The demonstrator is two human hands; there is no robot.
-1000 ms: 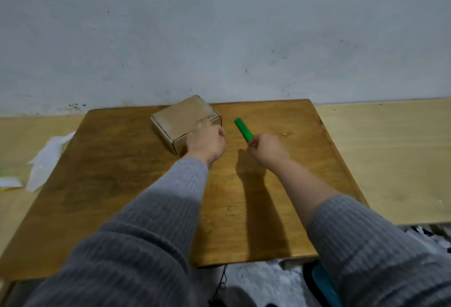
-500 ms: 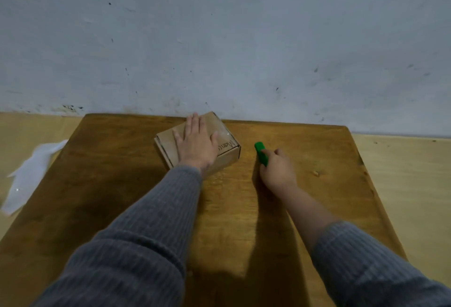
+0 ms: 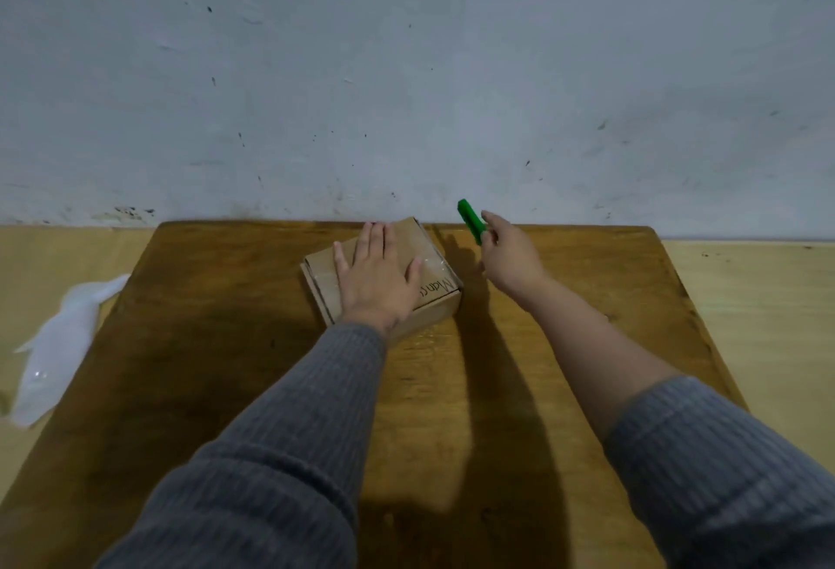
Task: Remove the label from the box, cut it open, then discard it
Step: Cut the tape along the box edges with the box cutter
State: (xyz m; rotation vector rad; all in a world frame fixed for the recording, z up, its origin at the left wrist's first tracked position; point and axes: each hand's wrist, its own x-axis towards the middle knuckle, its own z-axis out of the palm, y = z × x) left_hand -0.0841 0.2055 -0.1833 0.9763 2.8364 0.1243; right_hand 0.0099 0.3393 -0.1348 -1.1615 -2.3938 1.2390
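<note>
Head view, single camera: worn on the person's head, facing forward and down over the desk [image 3: 565,387] toward the wall [image 3: 406,71] behind its far edge. Close range; both forearms enter from the bottom edge, the desk filling the lower half.

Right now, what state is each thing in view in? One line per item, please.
cardboard box: closed, clear tape across its top, flat on the table.
left hand: fingers straight, pressing flat on the box top.
right hand: lifted beside the box, gripping the green cutter.
green cutter: held off the table; whether a blade is out cannot be told.
white plastic sheet: crumpled, lying beside the table's left edge.
table: bears the box.
</note>
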